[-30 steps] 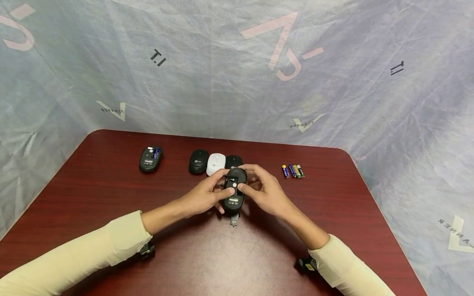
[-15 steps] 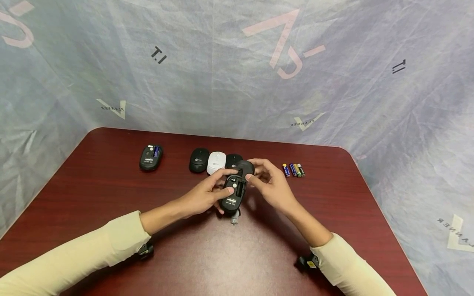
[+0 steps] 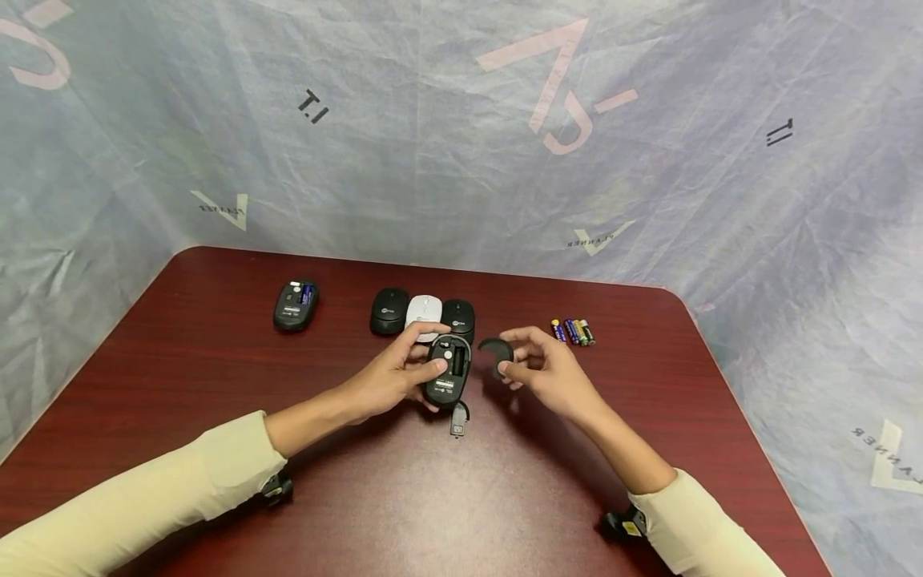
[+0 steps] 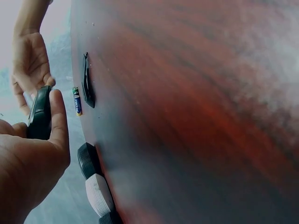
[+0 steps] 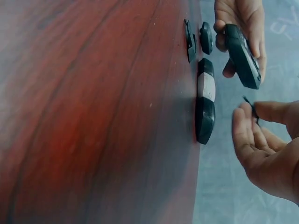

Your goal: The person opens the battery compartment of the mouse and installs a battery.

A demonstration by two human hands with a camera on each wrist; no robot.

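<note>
My left hand (image 3: 389,373) grips a black computer mouse (image 3: 441,390) with its underside turned up, thumb lying across its base. A long dark battery slot is exposed beside a round white spot. To the right, my right hand (image 3: 555,373) pinches a thin black crescent-shaped cover (image 3: 503,350) between thumb and fingers, apart from the mouse. In the right wrist view the cover (image 5: 253,110) shows edge-on, just below the mouse (image 5: 242,56). Beneath the mouse, a grey and black curved piece with a small label (image 3: 458,421) lies on the table.
Behind the hands, a black mouse (image 3: 389,308), a white mouse (image 3: 424,311) and another black mouse (image 3: 461,314) stand in a row. Far left lies an upturned mouse (image 3: 295,306) with a blue battery inside. Several batteries (image 3: 574,331) lie at the right on the dark red table (image 3: 346,489).
My right hand has drawn the crescent cover off the mouse's end and moved right with it. The left hand has shifted slightly left with the mouse, and the battery slot is now uncovered.
</note>
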